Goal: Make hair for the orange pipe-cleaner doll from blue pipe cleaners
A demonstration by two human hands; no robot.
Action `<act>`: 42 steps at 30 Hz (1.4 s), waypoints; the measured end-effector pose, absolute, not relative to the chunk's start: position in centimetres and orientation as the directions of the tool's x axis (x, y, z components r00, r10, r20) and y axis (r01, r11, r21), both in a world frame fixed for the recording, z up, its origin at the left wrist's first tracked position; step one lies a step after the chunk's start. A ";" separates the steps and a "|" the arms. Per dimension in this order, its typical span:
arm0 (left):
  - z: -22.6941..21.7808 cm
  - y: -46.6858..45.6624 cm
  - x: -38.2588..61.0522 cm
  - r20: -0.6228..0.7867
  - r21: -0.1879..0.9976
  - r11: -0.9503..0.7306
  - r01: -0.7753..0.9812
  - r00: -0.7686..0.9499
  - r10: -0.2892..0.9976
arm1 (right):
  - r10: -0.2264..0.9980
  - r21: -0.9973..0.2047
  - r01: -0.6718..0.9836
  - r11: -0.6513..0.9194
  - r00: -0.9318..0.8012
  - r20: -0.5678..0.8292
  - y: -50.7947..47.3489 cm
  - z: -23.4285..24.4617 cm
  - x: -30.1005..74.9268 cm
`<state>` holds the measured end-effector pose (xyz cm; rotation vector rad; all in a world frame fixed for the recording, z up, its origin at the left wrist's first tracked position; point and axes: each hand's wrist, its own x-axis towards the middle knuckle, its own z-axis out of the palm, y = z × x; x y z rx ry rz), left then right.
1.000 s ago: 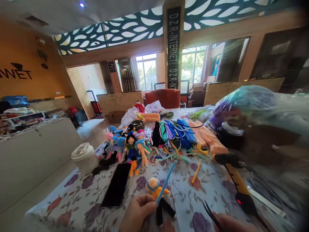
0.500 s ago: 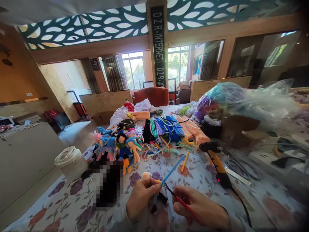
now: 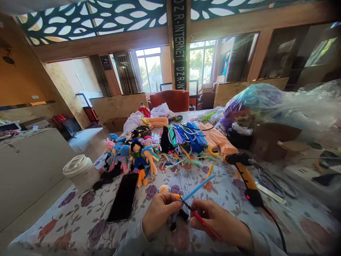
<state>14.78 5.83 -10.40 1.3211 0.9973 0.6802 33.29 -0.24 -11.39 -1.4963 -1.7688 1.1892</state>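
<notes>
My left hand (image 3: 162, 212) pinches a small fuzzy doll (image 3: 164, 188) with a peach head. A light-blue fuzzy strip (image 3: 199, 187) sticks out from its fingertips, slanting up to the right. Below the fingers hang the doll's blue and black parts (image 3: 183, 214), partly hidden by the hand. My right hand (image 3: 217, 222) is closed around red-handled tweezers (image 3: 205, 225). Their black tips reach the base of the blue strip beside my left fingertips; whether they grip it I cannot tell. An orange fuzzy piece (image 3: 209, 174) lies just beyond the strip.
A black phone (image 3: 123, 197) and a lidded white jar (image 3: 81, 173) are on the left. Finished dolls (image 3: 137, 153) sit behind them. Bundles of fuzzy strips (image 3: 193, 137) lie at the back centre. On the right stands a yellow-black glue gun (image 3: 246, 179) with a cord, near plastic bags (image 3: 255, 97).
The blue strip has tilted lower toward the right. The tweezers' tips have closed in on its base at my left fingertips. The view has shifted slightly.
</notes>
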 end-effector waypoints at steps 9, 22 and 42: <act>-8.6 5.3 14.7 -0.248 0.955 0.115 0.273 0.527 0.813 | 0.961 -0.827 0.562 -0.007 -0.225 -0.161 -0.1 -11.4 34.1; -9.4 5.9 14.7 -0.166 0.975 0.078 0.206 0.455 0.875 | 0.983 -0.744 0.668 -0.030 -0.117 -0.144 0.8 -11.3 35.1; -8.2 5.8 13.2 -0.117 0.992 0.080 0.093 0.521 0.846 | 0.980 -0.672 0.713 0.200 -0.157 0.125 -0.6 -9.3 38.4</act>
